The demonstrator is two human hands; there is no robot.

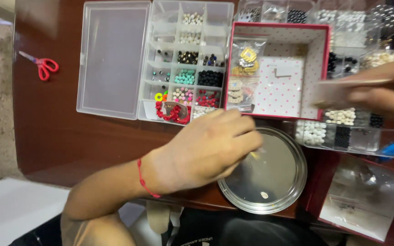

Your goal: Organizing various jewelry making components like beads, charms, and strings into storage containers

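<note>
- We start at the steel tray [292,180], the round dish at the table's near edge; a single pale bead [264,195] lies on its bottom, close to the near rim, and something small and yellowish shows just under our fingertips, too blurred to name.
- Our left hand [206,152] reaches across the tray's left side with the fingers curled together toward its middle; we cannot tell whether they pinch anything, since the tips are blurred and turned away.
- To do this well, we judge the hand should stay low over the tray so anything let go lands inside the rim and does not bounce onto the table [55,127].
- Our right hand [379,93] is up at the right edge, fingers closed flat on a thin card-like piece [343,89], smeared by motion; what it is we cannot say.
- That piece hangs over the right wall of the red dotted box [318,68], which holds small bags of gold charms [247,59]. We would keep it level so nothing slides off.
- Left of the box sits the open bead case [160,41], with turquoise, black, pink and red beads in separate cells, its lid lying flat beside it.
- More clear cases of white and black beads [338,132] lie behind and right of the tray, near enough to knock with a wrist.
- Red scissors [44,67] rest well apart at the far left.
</note>
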